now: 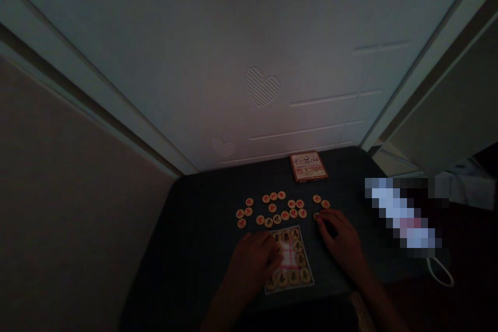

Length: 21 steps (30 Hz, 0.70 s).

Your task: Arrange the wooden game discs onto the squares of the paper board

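A small square paper board with pink lines lies near the table's front edge. Round Chinese chess pieces with black characters line its edges. My left hand covers the board's left side, fingers curled together; what is in them, if anything, is hidden. To the right, my right hand has its thumb and fingertips closed on a Chinese chess piece on the table. Just beyond it lie two red-marked pieces. More loose pieces, mostly red with a few black, spread behind the board.
A flat square box with a printed lid sits at the back of the dark table, near a white panel with embossed hearts. At the right edge is a blurred-out, pixelated object with a pale cord loop.
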Available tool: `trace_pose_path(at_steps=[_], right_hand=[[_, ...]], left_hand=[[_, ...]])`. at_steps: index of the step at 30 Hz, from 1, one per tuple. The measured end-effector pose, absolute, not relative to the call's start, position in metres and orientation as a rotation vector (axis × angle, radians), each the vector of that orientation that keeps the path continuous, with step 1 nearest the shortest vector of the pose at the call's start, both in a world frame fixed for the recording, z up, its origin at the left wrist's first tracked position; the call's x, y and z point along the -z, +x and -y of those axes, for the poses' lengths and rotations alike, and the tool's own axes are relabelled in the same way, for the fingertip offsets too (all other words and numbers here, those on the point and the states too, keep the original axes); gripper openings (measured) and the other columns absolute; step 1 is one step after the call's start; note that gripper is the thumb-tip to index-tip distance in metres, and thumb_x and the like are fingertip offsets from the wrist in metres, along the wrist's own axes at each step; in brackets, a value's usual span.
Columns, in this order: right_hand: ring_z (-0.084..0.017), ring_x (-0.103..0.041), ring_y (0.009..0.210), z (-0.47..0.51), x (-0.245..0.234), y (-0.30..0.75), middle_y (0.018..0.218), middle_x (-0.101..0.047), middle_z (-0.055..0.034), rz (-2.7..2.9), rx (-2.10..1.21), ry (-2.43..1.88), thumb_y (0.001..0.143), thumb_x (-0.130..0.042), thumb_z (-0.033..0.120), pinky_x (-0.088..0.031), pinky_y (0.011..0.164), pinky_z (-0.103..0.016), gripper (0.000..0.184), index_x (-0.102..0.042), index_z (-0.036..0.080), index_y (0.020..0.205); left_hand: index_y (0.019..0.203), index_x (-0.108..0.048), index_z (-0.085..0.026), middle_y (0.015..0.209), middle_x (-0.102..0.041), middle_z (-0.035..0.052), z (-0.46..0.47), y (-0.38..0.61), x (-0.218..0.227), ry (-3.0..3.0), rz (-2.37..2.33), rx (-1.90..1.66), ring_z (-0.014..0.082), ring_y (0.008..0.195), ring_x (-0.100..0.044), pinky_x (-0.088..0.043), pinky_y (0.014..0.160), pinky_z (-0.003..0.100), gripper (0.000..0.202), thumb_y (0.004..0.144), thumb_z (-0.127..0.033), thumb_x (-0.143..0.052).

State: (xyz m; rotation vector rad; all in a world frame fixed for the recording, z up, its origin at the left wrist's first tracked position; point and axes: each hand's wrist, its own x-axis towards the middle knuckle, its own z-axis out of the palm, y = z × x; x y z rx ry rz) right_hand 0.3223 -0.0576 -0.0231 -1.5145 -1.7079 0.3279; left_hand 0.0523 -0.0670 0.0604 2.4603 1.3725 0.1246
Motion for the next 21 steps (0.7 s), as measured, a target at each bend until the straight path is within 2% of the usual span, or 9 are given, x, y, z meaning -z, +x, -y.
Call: trace_pose_path(at_steps=[11,18,21], right_hand=[[-0.025,-0.069,0.101,0.057,0.026,0.323,0.106,-0.072,-0.0081,1.712,-0.321,-1.509,0.096,-0.061,0.036,-0.058,0.092,-0.043,0.017,-0.073,0.025,0.102],[-0.026,-0.068,0.103,0.057,0.025,0.323,0.108,-0.072,-0.0080,1.710,-0.337,-1.520,0.096,-0.061,0.036,-0.057,0.093,-0.044,0.018,-0.073,0.026,0.103],[-0.026,-0.068,0.104,0.058,0.023,0.322,0.108,-0.072,-0.0082,1.710,-0.348,-1.514,0.097,-0.060,0.036,-0.057,0.094,-0.045,0.018,-0.073,0.026,0.104]], left_hand=[[0.093,-0.065,-0.023,0.099,-0.072,0.0017,0.067,0.050,-0.062,2.420,-1.357,-0.176,0.0224,0.093,-0.066,-0.049,0.084,0.037,0.007,0.093,-0.030,-0.064],[0.104,-0.066,-0.026,0.098,-0.072,0.0019,0.058,0.014,-0.060,2.230,-1.530,-0.558,0.0196,0.088,-0.068,-0.055,0.084,0.036,0.018,0.101,-0.036,-0.052],[0.110,-0.065,-0.026,0.107,-0.070,0.0043,0.047,-0.009,-0.046,2.149,-1.644,-0.770,0.0219,0.098,-0.068,-0.056,0.088,0.038,0.020,0.101,-0.038,-0.051]])
